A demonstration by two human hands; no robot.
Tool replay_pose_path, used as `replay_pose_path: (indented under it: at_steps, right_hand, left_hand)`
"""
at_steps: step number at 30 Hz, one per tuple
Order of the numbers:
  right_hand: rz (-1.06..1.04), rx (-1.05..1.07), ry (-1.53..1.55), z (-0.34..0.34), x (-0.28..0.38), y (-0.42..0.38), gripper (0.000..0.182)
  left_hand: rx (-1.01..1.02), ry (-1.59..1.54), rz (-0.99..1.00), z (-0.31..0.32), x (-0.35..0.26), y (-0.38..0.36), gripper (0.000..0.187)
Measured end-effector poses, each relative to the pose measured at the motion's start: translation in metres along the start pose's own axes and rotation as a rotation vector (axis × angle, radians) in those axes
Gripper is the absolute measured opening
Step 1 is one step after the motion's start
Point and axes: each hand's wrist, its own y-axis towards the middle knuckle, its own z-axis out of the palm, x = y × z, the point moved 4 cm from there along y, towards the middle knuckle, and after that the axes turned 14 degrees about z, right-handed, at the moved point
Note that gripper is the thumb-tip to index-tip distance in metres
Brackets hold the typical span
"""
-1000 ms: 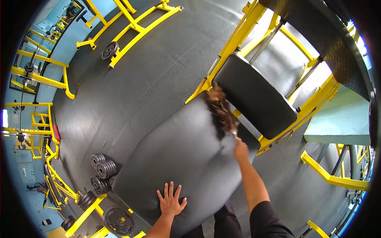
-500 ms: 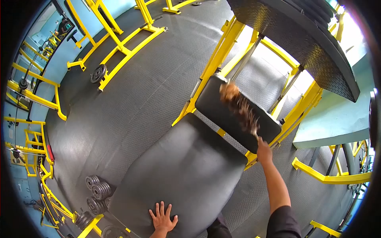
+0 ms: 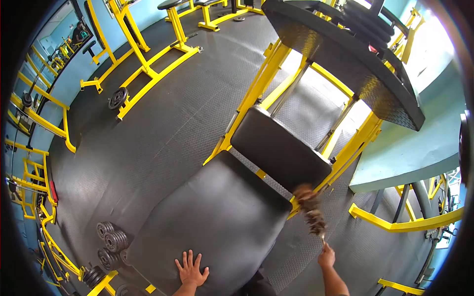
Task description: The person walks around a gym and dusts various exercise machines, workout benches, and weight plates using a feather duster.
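Note:
My right hand (image 3: 326,257) is closed around the thin handle of a brown feather duster (image 3: 312,211). The duster's blurred feathers point up and left, and their tip overlaps the corner of the seat's yellow frame. My left hand (image 3: 191,270) lies flat with fingers spread on the large black padded backrest (image 3: 217,197) of a leg press machine. Beyond it sits a smaller black pad (image 3: 281,148), tilted between yellow rails. A black textured foot plate (image 3: 345,59) hangs over the far end of the machine.
Stacked weight plates (image 3: 116,240) lie on the floor left of the backrest. Yellow racks (image 3: 158,74) stand at the far left, and a low yellow frame (image 3: 395,226) is at the right. Dark rubber flooring (image 3: 148,143) surrounds the machine.
My right hand has brought the feather duster down and back from the smaller pad to beside its near right corner. My left hand stays flat on the backrest. The view has shifted slightly.

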Motion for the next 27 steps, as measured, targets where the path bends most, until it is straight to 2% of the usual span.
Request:
replay_pose_path:
  at_steps: [2,4,6,8,9,11,13,15,16,17,18,20,21,22,24,27]
  right_hand:
    - [0.145,-0.017,0.453,0.025,-0.018,-0.014,0.023]
    - [0.066,0.111,0.504,0.059,-0.035,-0.021,0.016]
    - [-0.092,0.128,0.398,0.007,-0.001,-0.071,0.023]
    - [-0.073,0.235,0.263,-0.053,0.028,-0.115,0.030]
    - [-0.068,0.210,0.288,-0.072,0.030,-0.130,0.030]
    - [-0.202,0.117,0.537,-0.109,0.030,-0.157,0.028]
    - [-0.211,0.051,0.627,-0.140,0.023,-0.169,0.027]
    - [-0.216,-0.001,0.709,-0.168,0.014,-0.174,0.027]
    - [-0.272,-0.104,0.763,-0.186,0.012,-0.175,0.027]
    - [-0.327,-0.205,0.815,-0.200,0.009,-0.174,0.027]
    - [-0.320,-0.210,0.836,-0.208,0.006,-0.170,0.027]
    - [-0.326,-0.238,0.958,-0.223,-0.001,-0.142,0.029]
    - [-0.455,-0.389,0.987,-0.226,-0.004,-0.120,0.031]
    - [-0.461,-0.394,1.013,-0.242,-0.006,-0.108,0.031]
    - [-0.284,-0.164,1.142,-0.291,-0.007,-0.079,0.030]
    - [-0.282,-0.181,1.224,-0.328,-0.011,-0.002,0.030]
  left_hand:
    - [-0.021,0.014,0.008,-0.001,0.000,0.000,0.075]
    - [-0.047,0.011,0.021,-0.004,-0.001,0.000,0.075]
    - [-0.086,0.010,0.048,-0.006,-0.003,-0.002,0.075]
    - [-0.080,0.005,0.040,-0.005,-0.002,-0.004,0.075]
    - [-0.068,-0.014,0.042,-0.009,-0.003,-0.004,0.075]
    - [-0.065,-0.014,0.034,-0.015,-0.006,-0.004,0.075]
    - [-0.049,-0.014,0.024,-0.021,-0.012,0.001,0.075]
    - [-0.125,-0.476,-0.032,-0.027,-0.020,0.008,0.075]
    - [-0.133,-0.462,-0.021,-0.030,-0.030,0.006,0.075]
    - [-0.250,-0.722,-0.006,-0.032,-0.042,0.003,0.072]
    - [-0.368,-0.980,0.014,-0.033,-0.052,0.002,0.070]
    - [-0.470,-0.999,0.135,-0.011,-0.070,0.009,0.063]
    - [-0.455,-1.051,0.137,-0.015,-0.090,-0.002,0.061]
    - [-0.441,-1.106,0.136,-0.016,-0.107,-0.012,0.058]
    - [-0.417,-1.147,0.135,0.011,-0.118,-0.003,0.055]
    - [-0.404,-1.128,0.085,0.028,-0.157,0.004,0.054]
